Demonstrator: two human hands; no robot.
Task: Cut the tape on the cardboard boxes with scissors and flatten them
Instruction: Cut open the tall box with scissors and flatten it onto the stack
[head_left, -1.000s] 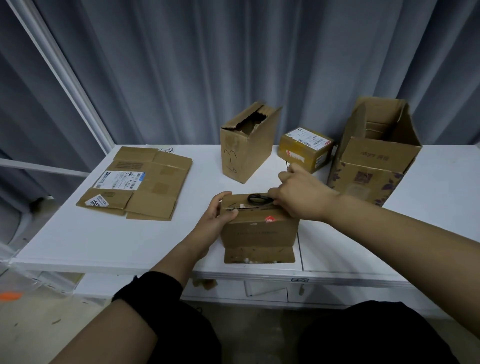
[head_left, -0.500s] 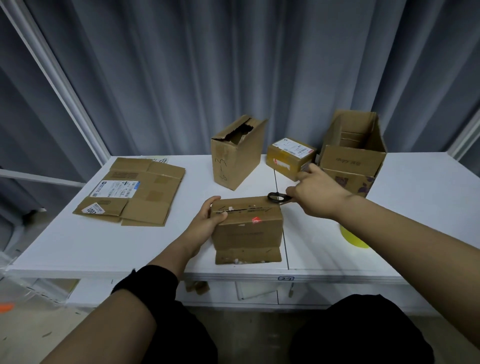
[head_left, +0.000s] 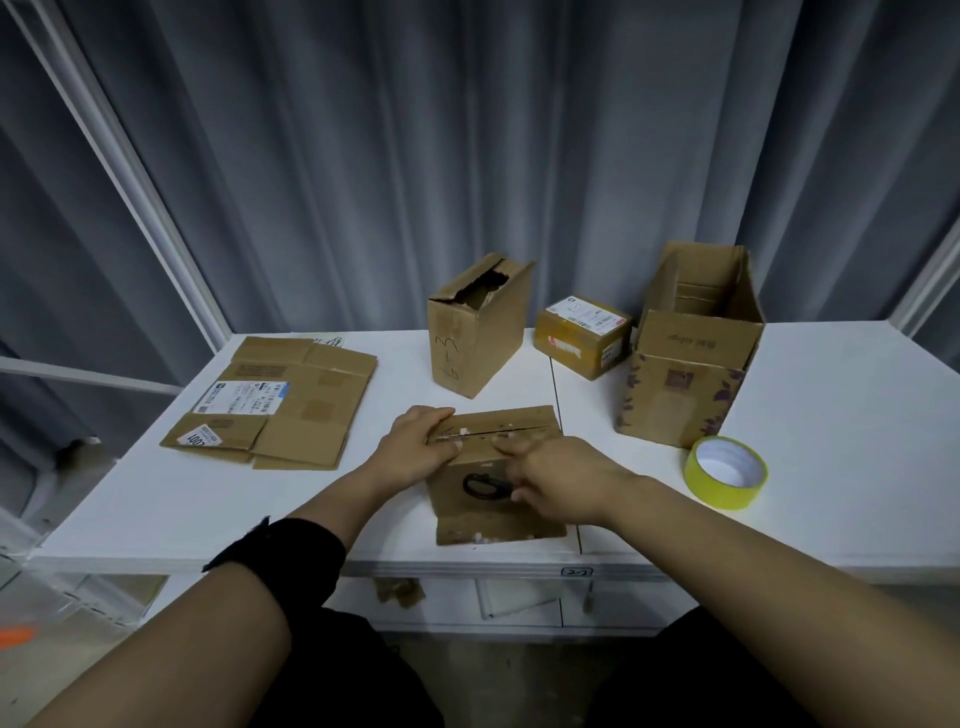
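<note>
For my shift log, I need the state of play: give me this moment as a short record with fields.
box: centre, top seam slit open
left hand: holds box's top left corner
right hand: grips scissors, finger at seam
flat cardboard: far left
not flattened: tall box, small box, open box

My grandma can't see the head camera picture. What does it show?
Two hands work on a small box on a table: the left hand holds its slit top, the right hand holds black scissors against its front. Flattened cardboard, three more boxes and yellow tape lie nearby.
</note>
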